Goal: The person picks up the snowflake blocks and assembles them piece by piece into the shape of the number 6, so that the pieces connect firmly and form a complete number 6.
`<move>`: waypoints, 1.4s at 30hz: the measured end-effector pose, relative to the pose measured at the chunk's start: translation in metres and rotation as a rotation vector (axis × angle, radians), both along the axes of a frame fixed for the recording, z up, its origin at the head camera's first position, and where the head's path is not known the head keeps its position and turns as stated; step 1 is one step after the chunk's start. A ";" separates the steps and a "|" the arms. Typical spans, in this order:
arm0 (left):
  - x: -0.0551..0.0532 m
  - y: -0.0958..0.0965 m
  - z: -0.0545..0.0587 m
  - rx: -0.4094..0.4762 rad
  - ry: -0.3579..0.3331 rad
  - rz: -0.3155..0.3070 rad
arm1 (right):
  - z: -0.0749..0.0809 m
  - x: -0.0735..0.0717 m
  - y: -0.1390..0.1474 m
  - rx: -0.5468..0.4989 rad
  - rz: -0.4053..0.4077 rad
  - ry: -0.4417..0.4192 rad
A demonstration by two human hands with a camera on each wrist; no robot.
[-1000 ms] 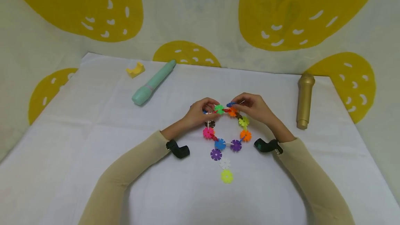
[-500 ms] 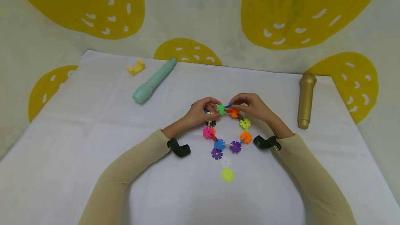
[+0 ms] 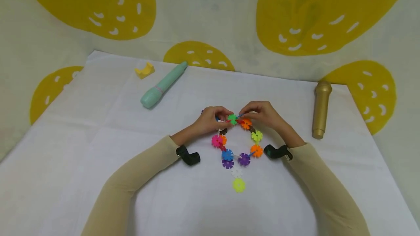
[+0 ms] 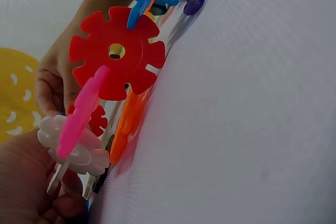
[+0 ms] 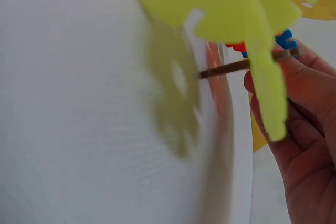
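Observation:
A ring of linked plastic snowflake discs hangs between both hands in the head view. My left hand (image 3: 206, 122) pinches the ring's upper left, right by the green disc (image 3: 232, 119). My right hand (image 3: 265, 115) holds a blue disc (image 3: 240, 115) edge-on against the green disc's right side. Along the ring are a pink disc (image 3: 217, 141), a purple disc (image 3: 244, 159) and several others. In the left wrist view, a red disc (image 4: 139, 69) and a white disc (image 4: 79, 153) appear near the fingers. A yellow-green disc (image 5: 220, 3) fills the top of the right wrist view.
Loose purple (image 3: 228, 164), white (image 3: 237, 172) and yellow (image 3: 239, 185) discs lie in front of the ring on the white table (image 3: 131, 163). Behind are a mint microphone-shaped piece (image 3: 164, 85) and a yellow cradle (image 3: 145, 70). A gold microphone (image 3: 322, 110) lies at right.
My right hand has moved slightly left, bringing the blue disc from above the orange one to the green one. The ring's lower part has shifted down and left, over the loose purple disc.

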State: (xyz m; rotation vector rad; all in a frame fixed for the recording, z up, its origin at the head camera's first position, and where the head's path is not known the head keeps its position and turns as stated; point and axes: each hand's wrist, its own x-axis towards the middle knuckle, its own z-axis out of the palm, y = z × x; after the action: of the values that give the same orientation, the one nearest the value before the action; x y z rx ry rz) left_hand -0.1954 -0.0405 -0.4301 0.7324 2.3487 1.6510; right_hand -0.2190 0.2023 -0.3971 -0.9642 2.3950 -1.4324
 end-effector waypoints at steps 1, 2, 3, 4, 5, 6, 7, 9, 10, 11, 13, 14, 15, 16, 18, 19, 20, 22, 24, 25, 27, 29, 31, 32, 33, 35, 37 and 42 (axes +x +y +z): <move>0.001 0.000 -0.001 0.000 -0.002 0.000 | -0.001 0.001 0.000 -0.002 0.000 0.000; 0.001 0.000 -0.001 0.003 -0.007 0.001 | -0.001 0.001 0.000 -0.005 -0.001 -0.002; 0.002 0.001 -0.002 0.005 -0.007 0.003 | -0.002 0.001 0.000 -0.005 -0.006 -0.004; 0.002 0.001 -0.002 0.007 -0.006 0.003 | -0.002 0.002 0.000 -0.004 -0.013 -0.004; 0.003 0.001 -0.002 0.011 -0.006 0.003 | -0.003 0.002 0.000 -0.003 -0.021 -0.007; 0.004 0.001 -0.003 0.011 -0.004 0.003 | -0.004 0.002 0.001 -0.002 -0.028 -0.015; 0.004 0.002 -0.003 0.012 -0.002 0.003 | -0.004 0.003 0.001 -0.002 -0.034 -0.023; 0.005 0.002 -0.003 0.015 0.003 0.009 | -0.006 0.003 0.001 -0.001 -0.052 -0.042; 0.006 0.002 -0.003 0.017 0.005 0.010 | -0.006 0.004 0.001 -0.001 -0.060 -0.050; 0.006 0.002 -0.003 0.019 0.008 0.012 | -0.007 0.004 0.001 -0.002 -0.068 -0.057; 0.006 0.002 -0.004 0.028 0.011 0.017 | -0.007 0.005 0.002 -0.006 -0.082 -0.066; 0.006 0.003 -0.004 0.034 0.012 0.017 | -0.007 0.006 0.002 -0.010 -0.088 -0.071; 0.006 0.003 -0.004 0.039 0.014 0.018 | -0.007 0.006 0.002 -0.012 -0.094 -0.073; 0.006 0.003 -0.004 0.048 0.016 0.017 | -0.007 0.006 0.002 -0.016 -0.095 -0.077; 0.006 0.003 -0.004 0.061 0.021 0.022 | -0.007 0.005 0.001 -0.028 -0.097 -0.085; 0.006 0.003 -0.003 0.065 0.024 0.024 | -0.007 0.005 0.001 -0.029 -0.099 -0.086; 0.006 0.003 -0.003 0.068 0.028 0.027 | -0.007 0.005 0.000 -0.031 -0.098 -0.081; 0.006 0.004 -0.002 0.073 0.032 0.038 | -0.004 0.005 -0.002 -0.030 -0.101 -0.062; 0.005 0.005 -0.002 0.068 0.032 0.050 | 0.000 0.006 -0.003 -0.010 -0.109 -0.025; 0.005 0.005 -0.002 0.067 0.032 0.056 | 0.006 0.009 -0.005 0.008 -0.110 0.001; 0.004 0.006 -0.001 0.067 0.038 0.068 | 0.009 0.010 -0.006 0.028 -0.118 0.035; 0.003 0.006 0.000 0.067 0.044 0.075 | 0.011 0.011 -0.007 0.047 -0.127 0.056; 0.002 0.005 0.001 0.072 0.053 0.079 | 0.013 0.013 -0.008 0.047 -0.137 0.070; 0.001 0.004 0.001 0.073 0.058 0.080 | 0.009 0.011 -0.007 0.033 -0.149 0.076; 0.000 0.004 0.001 0.074 0.062 0.080 | 0.009 0.012 -0.007 0.018 -0.161 0.084; -0.001 0.003 0.001 0.076 0.069 0.074 | 0.009 0.014 -0.007 -0.030 -0.178 0.113; -0.001 0.002 0.002 0.079 0.076 0.065 | 0.009 0.018 -0.008 -0.102 -0.191 0.130; -0.004 -0.001 0.002 0.080 0.080 0.052 | 0.014 0.030 -0.010 -0.210 -0.122 0.098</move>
State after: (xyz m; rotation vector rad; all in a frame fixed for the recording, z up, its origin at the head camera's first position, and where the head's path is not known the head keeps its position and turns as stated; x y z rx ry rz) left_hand -0.1990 -0.0418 -0.4278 0.7724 2.3873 1.7788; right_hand -0.1887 0.1921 -0.3835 -0.9690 2.4471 -1.7487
